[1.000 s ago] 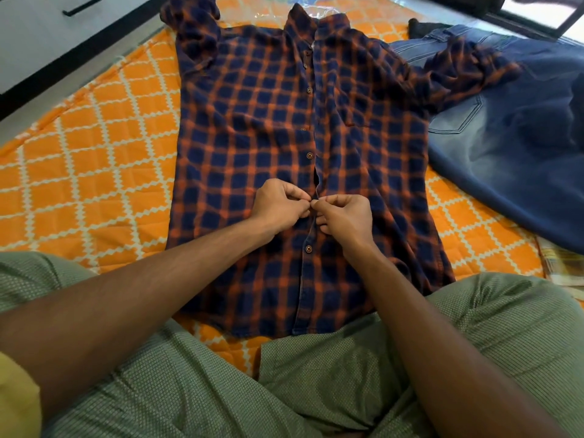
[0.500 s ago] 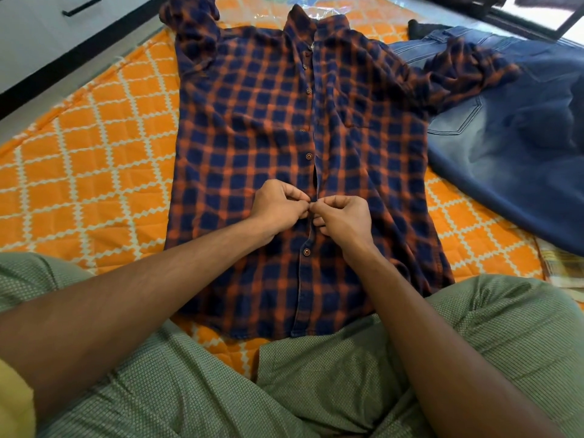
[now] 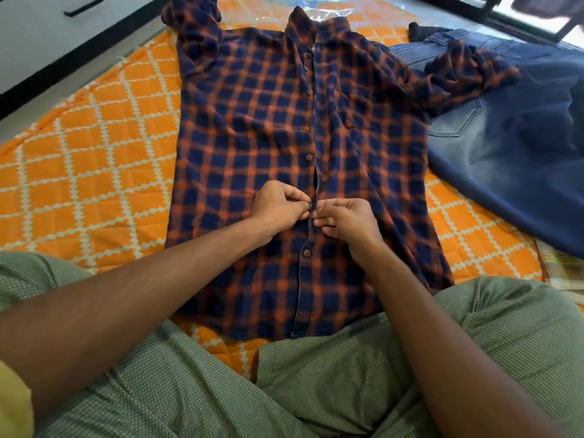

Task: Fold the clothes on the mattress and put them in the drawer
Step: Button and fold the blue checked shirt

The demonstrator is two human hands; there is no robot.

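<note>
A navy and orange plaid shirt (image 3: 252, 128) lies face up, spread flat on the orange quilted mattress (image 3: 94, 159), collar away from me. My left hand (image 3: 278, 207) pinches the shirt's placket at a brown button (image 3: 309, 206) halfway down the front. My right hand (image 3: 347, 221) pinches the facing edge of the placket right beside it, fingertips almost meeting the left hand's. Blue jeans (image 3: 512, 159) lie spread at the right, under the shirt's right sleeve. A white drawer front with a black handle (image 3: 83, 6) shows at the top left.
My crossed legs in green trousers (image 3: 316, 390) fill the foreground and touch the shirt's hem. A dark small garment (image 3: 420, 30) lies beyond the jeans. A pale checked cloth (image 3: 565, 267) sits at the right edge. Grey floor runs along the mattress's left side.
Both hands stay at the same spot on the placket. The button now shows between the fingertips, where the fingers covered it before.
</note>
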